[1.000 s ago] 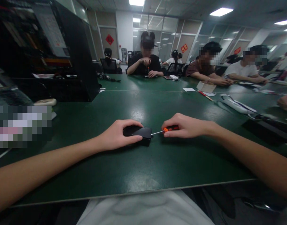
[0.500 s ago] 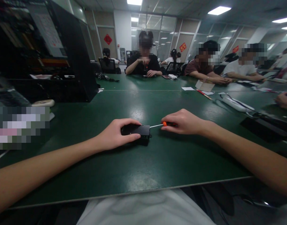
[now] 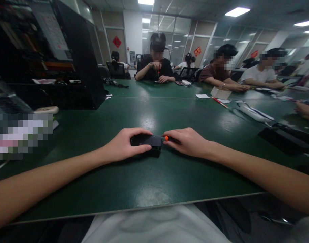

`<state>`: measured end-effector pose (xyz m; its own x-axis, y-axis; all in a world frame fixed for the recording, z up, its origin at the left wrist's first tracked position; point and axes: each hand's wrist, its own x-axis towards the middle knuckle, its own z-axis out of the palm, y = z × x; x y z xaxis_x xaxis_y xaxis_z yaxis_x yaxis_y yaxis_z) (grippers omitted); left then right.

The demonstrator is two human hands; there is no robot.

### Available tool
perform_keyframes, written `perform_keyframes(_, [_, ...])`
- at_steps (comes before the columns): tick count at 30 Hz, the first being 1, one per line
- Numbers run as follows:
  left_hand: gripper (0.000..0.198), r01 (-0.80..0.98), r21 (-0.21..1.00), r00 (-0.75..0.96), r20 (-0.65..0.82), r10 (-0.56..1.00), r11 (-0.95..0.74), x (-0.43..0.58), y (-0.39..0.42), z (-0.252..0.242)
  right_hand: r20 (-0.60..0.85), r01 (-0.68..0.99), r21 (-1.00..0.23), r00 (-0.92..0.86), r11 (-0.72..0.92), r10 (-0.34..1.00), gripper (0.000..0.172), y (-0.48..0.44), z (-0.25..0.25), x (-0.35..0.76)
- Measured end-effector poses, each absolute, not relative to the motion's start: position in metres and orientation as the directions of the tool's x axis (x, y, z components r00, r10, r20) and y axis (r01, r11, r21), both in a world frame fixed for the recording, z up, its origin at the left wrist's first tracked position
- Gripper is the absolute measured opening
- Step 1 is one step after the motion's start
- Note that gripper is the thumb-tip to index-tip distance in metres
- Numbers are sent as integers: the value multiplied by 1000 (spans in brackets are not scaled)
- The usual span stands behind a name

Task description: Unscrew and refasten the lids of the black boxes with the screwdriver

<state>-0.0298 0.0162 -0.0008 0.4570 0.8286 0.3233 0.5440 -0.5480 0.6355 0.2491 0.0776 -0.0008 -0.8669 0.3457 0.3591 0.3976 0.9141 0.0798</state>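
Note:
My left hand (image 3: 121, 144) is closed around a small black box-shaped device (image 3: 154, 142), which lies flat on the green tabletop. Fingers run along its far side and the thumb along its near side. My right hand (image 3: 186, 141) grips a screwdriver with an orange and black handle (image 3: 166, 138). Only a short stretch of its metal shaft shows between the handle and the right end of the device. Where the tip sits is hidden, so I cannot tell how it meets the device.
A large black open-fronted cabinet (image 3: 81, 57) stands at the left. To the right lie a white power strip (image 3: 255, 112) with cables, a dark flat object (image 3: 283, 141), a red pencil (image 3: 220, 102) and a small cardboard box (image 3: 220, 92). Several people sit around the green table (image 3: 134, 182).
My right hand has moved left with the screwdriver, bringing the handle close to the device. Much less of the shaft shows now. My left hand and the device have stayed in place.

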Motion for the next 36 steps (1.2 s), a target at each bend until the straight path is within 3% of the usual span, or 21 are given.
perform_keyframes(10, [48, 652, 549, 517, 184, 836, -524, -62, 27, 18, 430, 394, 128, -849, 910, 308, 30, 76, 3, 246])
perform_keyframes(12, [50, 658, 548, 510, 180, 841, -516, -61, 26, 19, 424, 382, 20, -840, 924, 338, 30, 74, 3, 242])
perform_keyframes(17, [52, 639, 598, 478, 186, 859, -485, -58, 25, 15, 317, 361, -411, -804, 837, 503, 27, 75, 5, 234])
perform_keyframes(21, [52, 601, 648, 469, 188, 863, -468, -57, 26, 12, 228, 308, -578, -829, 756, 512, 34, 83, 5, 235])
perform_keyframes(24, [51, 584, 631, 513, 201, 835, -511, -55, 25, 13, 272, 268, -449, -868, 852, 416, 34, 88, 7, 240])
perform_keyframes(28, [48, 581, 545, 557, 274, 784, -604, -50, 21, 13, 390, 272, 45, -891, 961, 234, 34, 88, 10, 244])
perform_keyframes(30, [48, 576, 541, 558, 287, 778, -613, -48, 20, 12, 437, 289, 208, -882, 934, 175, 34, 85, 9, 243])
perform_keyframes(32, [49, 567, 560, 552, 286, 783, -604, -47, 20, 10, 449, 285, 237, -880, 929, 155, 34, 82, 7, 241])
perform_keyframes(36, [48, 558, 589, 541, 276, 795, -584, -47, 21, 8, 390, 232, 12, -897, 973, 209, 32, 81, 8, 240])
